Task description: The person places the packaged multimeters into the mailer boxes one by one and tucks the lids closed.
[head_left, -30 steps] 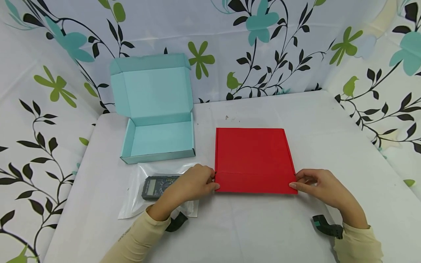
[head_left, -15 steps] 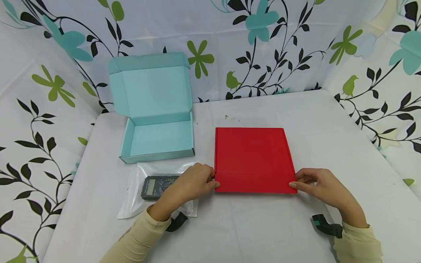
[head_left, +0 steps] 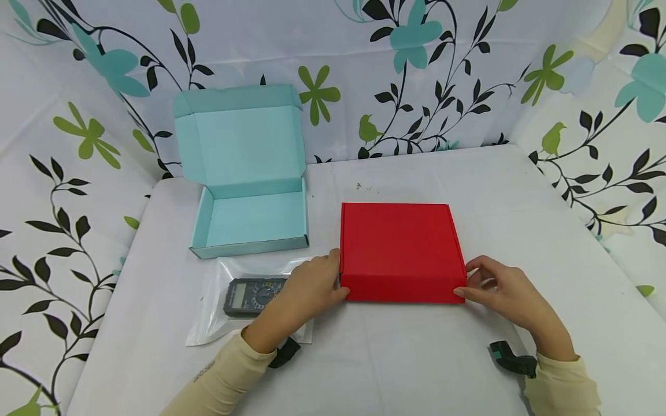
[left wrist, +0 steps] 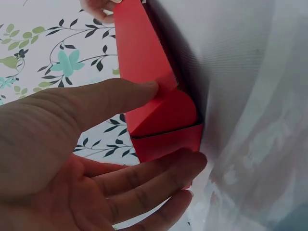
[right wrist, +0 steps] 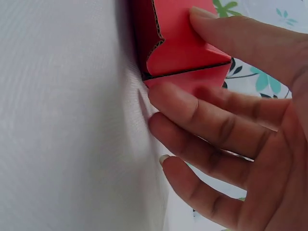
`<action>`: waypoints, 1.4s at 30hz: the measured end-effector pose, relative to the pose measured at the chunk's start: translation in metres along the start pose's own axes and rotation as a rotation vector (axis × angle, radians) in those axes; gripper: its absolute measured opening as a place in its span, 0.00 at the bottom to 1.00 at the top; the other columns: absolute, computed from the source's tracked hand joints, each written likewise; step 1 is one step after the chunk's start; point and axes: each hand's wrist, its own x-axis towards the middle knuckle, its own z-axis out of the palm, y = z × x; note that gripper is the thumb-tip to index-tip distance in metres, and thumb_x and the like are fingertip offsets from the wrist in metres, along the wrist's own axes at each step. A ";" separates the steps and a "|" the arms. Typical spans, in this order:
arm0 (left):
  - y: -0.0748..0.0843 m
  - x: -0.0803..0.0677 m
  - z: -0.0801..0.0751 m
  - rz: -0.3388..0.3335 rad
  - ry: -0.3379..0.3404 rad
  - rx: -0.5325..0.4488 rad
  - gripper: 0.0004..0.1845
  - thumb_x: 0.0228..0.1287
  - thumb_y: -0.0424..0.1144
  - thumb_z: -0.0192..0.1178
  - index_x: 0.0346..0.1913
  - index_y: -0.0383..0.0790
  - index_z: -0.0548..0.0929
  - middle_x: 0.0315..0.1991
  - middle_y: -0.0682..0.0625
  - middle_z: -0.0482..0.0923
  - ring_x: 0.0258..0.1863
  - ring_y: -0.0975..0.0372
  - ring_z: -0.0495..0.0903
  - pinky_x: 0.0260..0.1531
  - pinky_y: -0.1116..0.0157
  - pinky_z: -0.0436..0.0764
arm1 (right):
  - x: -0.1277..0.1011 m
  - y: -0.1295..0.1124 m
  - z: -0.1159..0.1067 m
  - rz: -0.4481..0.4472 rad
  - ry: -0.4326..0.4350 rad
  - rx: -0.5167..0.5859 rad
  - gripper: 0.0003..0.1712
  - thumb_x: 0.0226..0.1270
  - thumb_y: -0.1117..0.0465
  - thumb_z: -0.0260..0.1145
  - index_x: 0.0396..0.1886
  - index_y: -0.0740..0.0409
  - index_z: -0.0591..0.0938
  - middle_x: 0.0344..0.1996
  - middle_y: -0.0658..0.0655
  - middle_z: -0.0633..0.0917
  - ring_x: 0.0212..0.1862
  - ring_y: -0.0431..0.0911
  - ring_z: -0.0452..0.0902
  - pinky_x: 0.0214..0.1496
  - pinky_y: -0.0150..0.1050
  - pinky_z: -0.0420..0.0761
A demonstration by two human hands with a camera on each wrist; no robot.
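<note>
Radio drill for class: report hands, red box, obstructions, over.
Left hand, right hand touch near corners of red box. Lid down. Bagged multimeter left of red box, seemingly not blocking.

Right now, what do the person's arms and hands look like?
The left hand and right hand are ungloved. Both sleeves are beige, the left with a dark marking. A curved black piece with a green patch shows beside the right sleeve, another black piece beside the left.

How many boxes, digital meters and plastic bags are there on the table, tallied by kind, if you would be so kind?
Boxes: 2 (red box, teal box)
Digital meters: 1 (dark meter)
Plastic bags: 1 (clear bag)
Total: 4
</note>
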 end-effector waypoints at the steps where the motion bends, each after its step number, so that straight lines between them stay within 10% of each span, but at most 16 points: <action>1: 0.000 0.001 0.001 0.006 0.003 0.009 0.30 0.60 0.40 0.75 0.60 0.32 0.74 0.34 0.47 0.82 0.29 0.57 0.82 0.29 0.60 0.81 | 0.001 -0.001 0.000 -0.003 0.002 -0.003 0.32 0.61 0.56 0.81 0.61 0.58 0.78 0.36 0.48 0.86 0.39 0.47 0.85 0.40 0.38 0.84; 7: 0.001 0.006 0.002 0.008 -0.050 0.048 0.49 0.59 0.42 0.77 0.80 0.39 0.63 0.54 0.41 0.82 0.46 0.52 0.85 0.42 0.57 0.85 | 0.007 -0.006 0.000 -0.033 -0.029 -0.074 0.59 0.59 0.51 0.82 0.83 0.50 0.58 0.48 0.56 0.85 0.46 0.51 0.83 0.43 0.45 0.85; 42: -0.015 0.023 0.011 0.128 -0.133 -0.041 0.58 0.58 0.45 0.79 0.84 0.46 0.52 0.46 0.44 0.83 0.43 0.55 0.83 0.44 0.60 0.81 | 0.043 -0.016 -0.002 0.000 -0.232 -0.246 0.76 0.46 0.42 0.86 0.86 0.53 0.49 0.50 0.63 0.80 0.48 0.56 0.77 0.39 0.46 0.83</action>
